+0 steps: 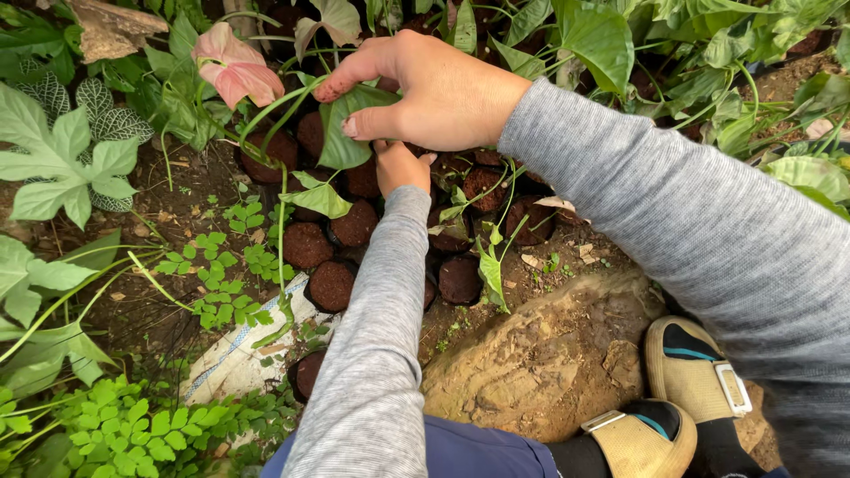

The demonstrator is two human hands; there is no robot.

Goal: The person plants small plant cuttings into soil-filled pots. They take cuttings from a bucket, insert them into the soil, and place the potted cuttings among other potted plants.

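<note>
My right hand (434, 88) reaches in from the right in a grey sleeve and pinches a green arrow-shaped leaf (341, 133) between thumb and fingers. Just beneath it my left hand (400, 166), also grey-sleeved, is curled down among small black nursery pots (332, 285) filled with dark brown soil; what it grips is hidden by the right hand. Thin green stems (282, 226) rise from the pots. A pink leaf (235, 71) stands to the upper left of the hands.
A large tan rock (540, 354) lies by my feet in tan sandals (695, 372). A white sack (239, 358) lies on the ground at left. Leafy plants (62, 159) surround the pots on the left, top and right.
</note>
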